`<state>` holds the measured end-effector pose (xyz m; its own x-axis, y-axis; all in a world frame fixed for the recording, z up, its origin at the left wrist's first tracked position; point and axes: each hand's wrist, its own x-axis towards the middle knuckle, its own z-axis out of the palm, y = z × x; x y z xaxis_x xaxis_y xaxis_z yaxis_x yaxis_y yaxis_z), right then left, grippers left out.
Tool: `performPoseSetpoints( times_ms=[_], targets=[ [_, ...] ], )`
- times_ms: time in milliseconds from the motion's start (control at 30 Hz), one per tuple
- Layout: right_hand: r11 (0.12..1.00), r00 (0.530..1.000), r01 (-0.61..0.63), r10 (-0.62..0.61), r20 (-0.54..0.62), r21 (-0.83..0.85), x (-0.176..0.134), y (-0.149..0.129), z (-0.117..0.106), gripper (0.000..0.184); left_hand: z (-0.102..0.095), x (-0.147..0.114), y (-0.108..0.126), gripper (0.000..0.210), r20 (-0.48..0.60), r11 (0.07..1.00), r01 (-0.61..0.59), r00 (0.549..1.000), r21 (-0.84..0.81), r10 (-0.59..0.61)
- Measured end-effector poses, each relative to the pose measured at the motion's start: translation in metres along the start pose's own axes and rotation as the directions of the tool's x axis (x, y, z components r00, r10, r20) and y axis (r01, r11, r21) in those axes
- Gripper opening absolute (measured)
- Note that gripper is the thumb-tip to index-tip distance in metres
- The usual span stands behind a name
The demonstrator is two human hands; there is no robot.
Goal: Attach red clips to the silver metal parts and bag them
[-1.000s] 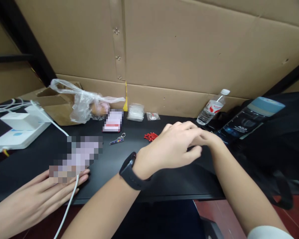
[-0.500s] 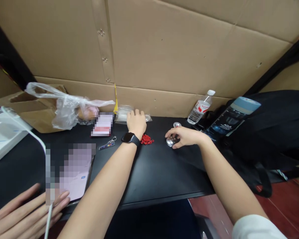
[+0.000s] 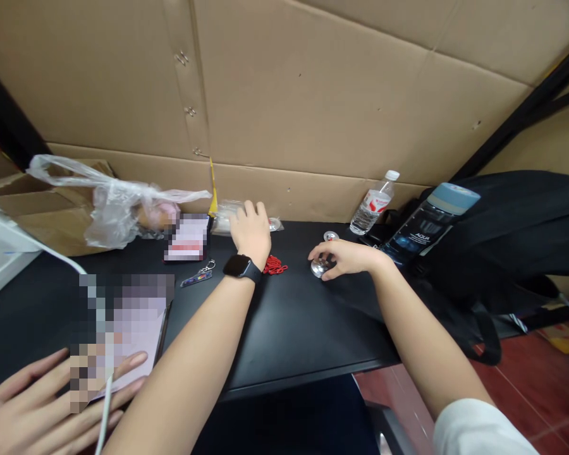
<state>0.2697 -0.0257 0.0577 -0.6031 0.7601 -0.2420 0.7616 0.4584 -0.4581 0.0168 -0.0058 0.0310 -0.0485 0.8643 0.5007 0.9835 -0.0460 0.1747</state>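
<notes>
My left hand [image 3: 251, 232], with a dark watch on its wrist, reaches to the back of the table. Its fingers are stretched out over a clear plastic packet [image 3: 222, 222]; I cannot tell how firmly they touch it. Just right of that wrist lies a small heap of red cord or chain [image 3: 275, 266]. My right hand [image 3: 337, 258] curls its fingers and thumb round a shiny silver round object [image 3: 318, 269] on the table. A smaller round silver piece [image 3: 330, 236] lies just behind this hand.
A water bottle [image 3: 374, 203] and a blue-capped bottle [image 3: 427, 221] stand right, beside a black bag [image 3: 512, 234]. Left are a knotted plastic bag [image 3: 116, 212], a keychain [image 3: 196, 277] and a phone [image 3: 188, 238]. Another person's hand [image 3: 38, 404] is over a larger device [image 3: 140, 341].
The whole view has shifted, so everything sits a little further left. My left fingers are slightly more spread over the packet. My right hand keeps its hold. The other person's hand has moved over the device.
</notes>
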Motion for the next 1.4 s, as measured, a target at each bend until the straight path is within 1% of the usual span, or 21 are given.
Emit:
performPoseSetpoints(
  times_ms=[167,267,367,467,533,600,633,700,767,833,900,967,1000,1067,1100,1200,1267,1333,1400],
  targets=[
    [1.0,1.0,0.001,-0.001,0.0,0.009,0.0,-0.002,0.0,0.058,0.003,-0.003,0.006,0.031,0.054,0.999,0.022,0.998,0.037,-0.024],
    [1.0,1.0,-0.005,0.005,0.004,0.002,0.0,-0.004,0.0,0.058,0.006,-0.003,0.006,0.028,0.114,0.997,0.047,0.992,0.056,-0.054],
    [1.0,1.0,-0.008,0.008,0.009,-0.001,-0.001,-0.005,-0.001,0.057,0.007,-0.002,0.006,0.027,0.205,0.994,0.093,0.973,0.06,-0.103],
    [1.0,1.0,-0.009,0.009,0.011,-0.009,-0.001,-0.004,0.0,0.056,0.007,-0.002,0.006,0.028,0.304,0.99,0.135,0.942,0.037,-0.14],
    [1.0,1.0,-0.008,0.008,0.013,-0.012,-0.001,-0.004,0.0,0.056,0.007,-0.003,0.007,0.029,0.338,0.989,0.143,0.93,0.025,-0.143],
    [1.0,1.0,-0.01,0.01,0.012,-0.012,-0.001,-0.004,0.0,0.056,0.009,-0.005,0.007,0.03,0.313,0.994,0.11,0.943,0.014,-0.109],
    [1.0,1.0,-0.01,0.01,0.007,-0.01,-0.001,-0.004,-0.001,0.055,0.011,-0.007,0.007,0.032,0.284,0.998,0.068,0.957,-0.001,-0.065],
    [1.0,1.0,-0.008,0.008,-0.018,-0.012,-0.001,-0.004,-0.002,0.052,0.016,-0.01,0.007,0.035,0.218,0.998,-0.05,0.974,-0.048,0.06],
    [0.999,0.998,0.007,-0.01,-0.066,-0.041,-0.001,-0.002,-0.005,0.044,0.023,-0.012,0.006,0.039,0.178,0.98,-0.174,0.966,-0.096,0.189],
    [0.993,0.987,0.024,-0.042,-0.157,-0.114,0.0,0.003,-0.006,0.035,0.029,-0.014,0.005,0.043,0.161,0.961,-0.245,0.951,-0.131,0.264],
    [0.979,0.953,0.01,-0.071,-0.293,-0.205,0.003,0.014,-0.007,0.03,0.035,-0.014,0.005,0.044,0.168,0.952,-0.263,0.943,-0.154,0.288],
    [0.962,0.897,-0.054,-0.07,-0.436,-0.267,0.008,0.029,-0.005,0.032,0.037,-0.014,0.006,0.046,0.207,0.954,-0.25,0.937,-0.163,0.28],
    [0.955,0.872,-0.099,-0.053,-0.486,-0.281,0.011,0.038,-0.004,0.035,0.037,-0.014,0.006,0.047,0.234,0.957,-0.241,0.933,-0.16,0.274],
    [0.94,0.839,-0.186,0.0,-0.545,-0.286,0.015,0.056,-0.002,0.041,0.036,-0.013,0.007,0.049,0.281,0.963,-0.229,0.924,-0.142,0.261],
    [0.938,0.841,-0.199,0.014,-0.541,-0.285,0.017,0.064,-0.001,0.042,0.035,-0.013,0.008,0.05,0.293,0.965,-0.224,0.922,-0.134,0.254],
    [0.955,0.891,-0.153,0.022,-0.453,-0.255,0.021,0.081,0.0,0.035,0.033,-0.012,0.009,0.051,0.296,0.968,-0.215,0.924,-0.13,0.245],
    [0.963,0.911,-0.144,0.039,-0.41,-0.228,0.021,0.087,0.0,0.029,0.034,-0.012,0.009,0.05,0.29,0.967,-0.219,0.924,-0.128,0.247],
    [0.961,0.908,-0.168,0.065,-0.415,-0.218,0.021,0.089,-0.001,0.028,0.035,-0.011,0.009,0.049,0.293,0.966,-0.227,0.922,-0.121,0.254],
    [0.955,0.897,-0.191,0.076,-0.435,-0.226,0.021,0.089,-0.002,0.031,0.035,-0.011,0.009,0.049,0.296,0.964,-0.235,0.919,-0.12,0.261]
  ],
)
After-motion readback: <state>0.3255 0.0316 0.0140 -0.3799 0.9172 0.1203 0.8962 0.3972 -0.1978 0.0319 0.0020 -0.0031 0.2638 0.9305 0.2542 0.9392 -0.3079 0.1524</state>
